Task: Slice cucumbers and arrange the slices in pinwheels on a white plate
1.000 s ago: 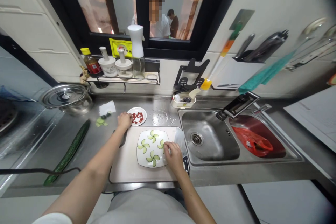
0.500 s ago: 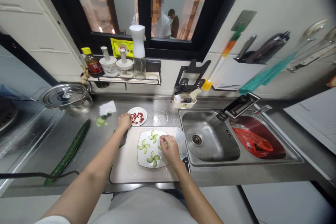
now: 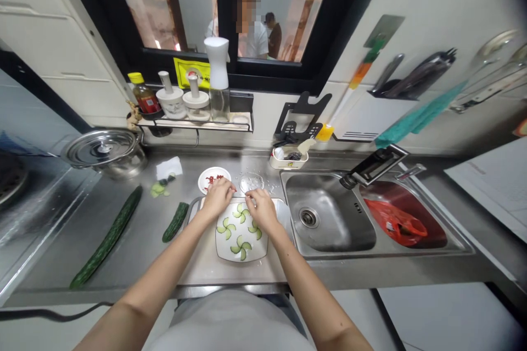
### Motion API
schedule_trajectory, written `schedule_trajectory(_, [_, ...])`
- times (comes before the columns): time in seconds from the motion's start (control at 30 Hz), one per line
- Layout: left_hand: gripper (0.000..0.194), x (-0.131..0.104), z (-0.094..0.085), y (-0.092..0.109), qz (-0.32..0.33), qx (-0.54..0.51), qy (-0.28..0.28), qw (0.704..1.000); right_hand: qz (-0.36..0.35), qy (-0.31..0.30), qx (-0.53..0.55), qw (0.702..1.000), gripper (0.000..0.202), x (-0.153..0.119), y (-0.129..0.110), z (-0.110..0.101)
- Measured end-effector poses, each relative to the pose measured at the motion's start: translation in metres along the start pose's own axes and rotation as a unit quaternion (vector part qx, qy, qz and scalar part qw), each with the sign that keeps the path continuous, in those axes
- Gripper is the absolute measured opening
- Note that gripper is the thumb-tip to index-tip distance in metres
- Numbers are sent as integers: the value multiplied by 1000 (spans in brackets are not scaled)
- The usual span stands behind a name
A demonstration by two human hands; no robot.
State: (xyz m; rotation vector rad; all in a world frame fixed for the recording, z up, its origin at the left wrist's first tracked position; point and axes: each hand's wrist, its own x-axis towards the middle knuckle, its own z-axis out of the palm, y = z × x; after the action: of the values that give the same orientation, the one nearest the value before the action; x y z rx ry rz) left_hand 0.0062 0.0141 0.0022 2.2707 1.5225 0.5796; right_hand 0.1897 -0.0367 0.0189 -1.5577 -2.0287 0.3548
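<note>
A squarish white plate [image 3: 224, 252] rests on the pale cutting board [image 3: 201, 271], with several pinwheels of cucumber slices [image 3: 241, 248] on it. My left hand [image 3: 218, 197] is at the plate's upper left edge, in front of the small round plate [image 3: 202, 181] of red pieces [image 3: 214, 179]; its fingers are pinched, and anything between them is too small to make out. My right hand [image 3: 261, 208] hovers over the plate's upper right edge, its thumb and fingertips together, their contents hidden. The two hands are a short distance apart.
A long cucumber [image 3: 107, 238] and a cucumber piece [image 3: 175, 222] lie on the left counter, near cucumber scraps [image 3: 158, 190] and a lidded pot [image 3: 105, 153]. The double sink [image 3: 329, 219] is at the right. Behind stands a condiment shelf [image 3: 197, 123]. Beyond the window are two people.
My left hand has moved right from the small plate's edge, uncovering the cucumber piece. My right hand has risen from the right-hand pinwheel towards the plate's top edge.
</note>
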Motion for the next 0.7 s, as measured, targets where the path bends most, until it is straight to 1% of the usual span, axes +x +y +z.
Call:
schedule_trajectory(0.13, [15, -3, -7, 15, 28, 36, -13, 999, -24, -17, -24, 999, 18, 9, -2, 3])
schedule_trajectory(0.27, [15, -4, -10, 22, 34, 57, -21, 998, -47, -37, -57, 997, 16, 14, -3, 7])
schedule_trajectory(0.43, [17, -4, -9, 23, 29, 60, -46, 997, -56, -48, -79, 994, 14, 17, -3, 10])
schedule_trajectory(0.7, [18, -8, 1, 18, -14, 1, -77, 997, -51, -48, -48, 996, 14, 14, 7, 21])
